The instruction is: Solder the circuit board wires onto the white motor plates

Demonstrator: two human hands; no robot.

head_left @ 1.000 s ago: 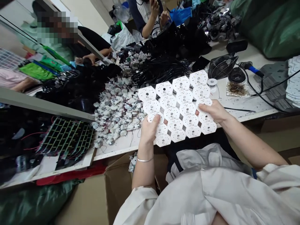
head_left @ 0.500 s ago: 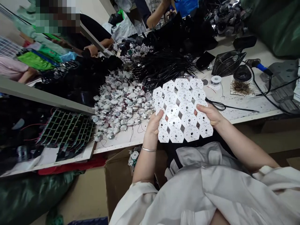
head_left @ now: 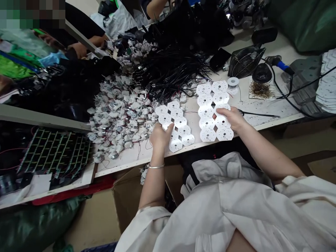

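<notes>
A white panel of octagonal circuit boards is now in two pieces above the table's front edge. My left hand [head_left: 160, 134] is closed on the left piece [head_left: 175, 125], a strip two boards wide. My right hand [head_left: 231, 118] grips the right piece [head_left: 214, 111], also two boards wide, thumb on top. A gap of bare table separates the two pieces.
A heap of small white round parts with wires [head_left: 123, 115] lies left of my hands. Black cables [head_left: 170, 70], a small fan [head_left: 244, 61], a solder spool [head_left: 232, 83] and a blue-handled iron [head_left: 282, 65] sit behind. Co-workers' hands [head_left: 78, 49] work far left. A cardboard box [head_left: 126, 199] stands below the white table [head_left: 262, 112].
The single panel held in both hands has split into two strips. My hands have drawn apart and lowered toward the table.
</notes>
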